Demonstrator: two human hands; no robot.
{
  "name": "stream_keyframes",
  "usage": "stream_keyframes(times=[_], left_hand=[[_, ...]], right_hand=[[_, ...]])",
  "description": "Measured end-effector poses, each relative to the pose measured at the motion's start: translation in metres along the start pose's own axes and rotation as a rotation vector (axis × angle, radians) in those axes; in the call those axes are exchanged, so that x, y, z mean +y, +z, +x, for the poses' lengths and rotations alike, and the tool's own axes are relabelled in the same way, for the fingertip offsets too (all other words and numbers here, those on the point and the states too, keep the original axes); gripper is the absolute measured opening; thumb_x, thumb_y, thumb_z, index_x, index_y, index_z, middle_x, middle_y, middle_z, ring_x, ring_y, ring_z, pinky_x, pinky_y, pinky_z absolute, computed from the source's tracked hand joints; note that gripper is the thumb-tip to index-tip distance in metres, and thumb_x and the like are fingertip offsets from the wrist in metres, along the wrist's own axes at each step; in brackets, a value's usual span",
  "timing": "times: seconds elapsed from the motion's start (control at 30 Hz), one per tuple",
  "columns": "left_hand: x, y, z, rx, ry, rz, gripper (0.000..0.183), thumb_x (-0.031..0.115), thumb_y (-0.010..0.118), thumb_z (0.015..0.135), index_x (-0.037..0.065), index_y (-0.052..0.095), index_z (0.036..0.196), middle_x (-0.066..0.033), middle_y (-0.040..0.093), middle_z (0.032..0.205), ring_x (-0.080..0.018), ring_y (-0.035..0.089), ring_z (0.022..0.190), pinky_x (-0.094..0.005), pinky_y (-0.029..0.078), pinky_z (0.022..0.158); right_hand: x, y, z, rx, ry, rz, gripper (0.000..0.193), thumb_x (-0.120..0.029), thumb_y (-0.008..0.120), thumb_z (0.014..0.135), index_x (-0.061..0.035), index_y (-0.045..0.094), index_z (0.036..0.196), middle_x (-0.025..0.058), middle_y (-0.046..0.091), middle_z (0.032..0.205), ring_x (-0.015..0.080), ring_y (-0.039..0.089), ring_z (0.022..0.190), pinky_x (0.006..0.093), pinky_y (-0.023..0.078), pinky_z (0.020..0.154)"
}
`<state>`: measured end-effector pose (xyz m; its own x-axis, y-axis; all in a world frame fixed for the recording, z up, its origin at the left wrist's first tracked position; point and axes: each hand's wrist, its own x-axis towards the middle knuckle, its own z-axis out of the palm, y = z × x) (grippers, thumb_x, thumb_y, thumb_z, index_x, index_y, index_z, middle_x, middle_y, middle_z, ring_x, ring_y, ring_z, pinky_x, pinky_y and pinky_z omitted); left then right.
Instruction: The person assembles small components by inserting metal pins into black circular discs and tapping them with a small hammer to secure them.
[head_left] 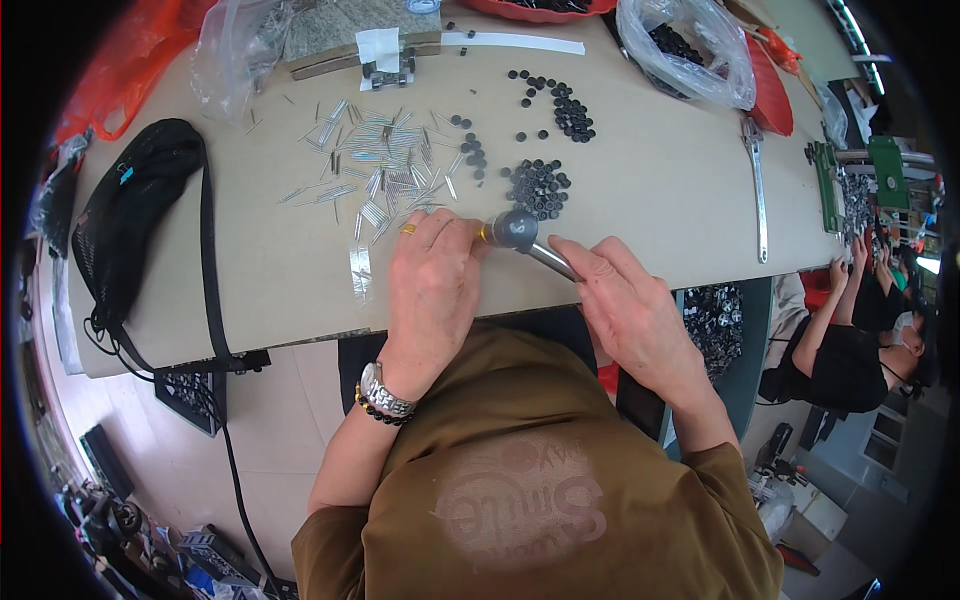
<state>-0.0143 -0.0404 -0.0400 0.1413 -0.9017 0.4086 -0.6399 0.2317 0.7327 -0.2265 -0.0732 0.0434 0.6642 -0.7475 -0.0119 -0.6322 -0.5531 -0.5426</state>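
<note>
My right hand is closed round the metal handle of a small mallet, near the table's front edge. The mallet has a rounded grey head with a yellow part on its left side. Beside that yellow part, my left hand is closed with its fingertips together; whatever it pinches is hidden. Just beyond my hands lies a scattered heap of thin metal pins. Small black wheel-like discs are piled beyond the mallet, and a second group of black discs lies farther back.
At the left edge lies a black mesh bag with a hanging strap. A wrench lies at the right, near a plastic bag of black parts. At the back stands a stone-like block. Another person works at far right.
</note>
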Motion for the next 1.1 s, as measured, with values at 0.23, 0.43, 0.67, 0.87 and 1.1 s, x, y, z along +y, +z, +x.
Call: stream_keyframes(times=[0.23,0.43,0.67,0.87,1.1], left_hand=[[0.000,0.000,-0.001,-0.011,-0.007,-0.012,0.017,-0.012,0.069,0.076,-0.002,0.066,0.090,-0.0151,0.061,0.083,-0.0354,0.056,0.078,-0.0436,0.047,0.073],[0.002,-0.002,0.004,-0.010,0.000,-0.001,0.017,-0.012,0.071,0.077,-0.001,0.066,0.089,-0.0135,0.062,0.082,-0.0338,0.056,0.076,-0.0417,0.047,0.070],[-0.004,-0.007,-0.002,-0.001,-0.245,-0.228,0.008,-0.006,0.070,0.089,0.000,0.066,0.093,-0.0052,0.061,0.079,-0.0140,0.054,0.067,-0.0288,0.045,0.061],[-0.013,-0.037,0.034,0.050,-0.424,-0.239,0.003,0.003,0.065,0.100,0.001,0.062,0.100,0.0005,0.060,0.075,-0.0036,0.052,0.065,-0.0243,0.045,0.058],[-0.050,-0.051,0.103,0.044,0.117,0.465,0.009,0.005,0.066,0.095,0.002,0.059,0.099,-0.0156,0.065,0.076,-0.0291,0.065,0.063,-0.0398,0.049,0.057]], right_hand=[[0.023,-0.010,-0.004,0.250,0.005,-0.031,0.045,0.001,0.060,0.095,-0.0065,0.059,0.139,0.0144,0.056,0.103,0.0372,0.065,0.078,0.0473,0.054,0.065],[0.076,-0.003,-0.009,0.482,0.254,-0.396,0.042,-0.001,0.064,0.094,-0.0061,0.062,0.135,0.0129,0.055,0.100,0.0333,0.064,0.084,0.0457,0.055,0.071],[0.103,0.012,-0.007,0.528,0.258,-0.552,0.046,-0.001,0.071,0.087,-0.0069,0.065,0.132,0.0097,0.055,0.096,0.0299,0.058,0.090,0.0429,0.052,0.077],[0.106,0.013,-0.010,0.567,0.246,-0.482,0.044,0.000,0.069,0.087,-0.0049,0.065,0.131,0.0119,0.055,0.098,0.0318,0.057,0.090,0.0439,0.051,0.078],[0.104,0.013,-0.008,0.595,0.259,-0.450,0.040,0.001,0.066,0.090,-0.0036,0.066,0.129,0.0126,0.056,0.099,0.0318,0.057,0.091,0.0443,0.050,0.079]])
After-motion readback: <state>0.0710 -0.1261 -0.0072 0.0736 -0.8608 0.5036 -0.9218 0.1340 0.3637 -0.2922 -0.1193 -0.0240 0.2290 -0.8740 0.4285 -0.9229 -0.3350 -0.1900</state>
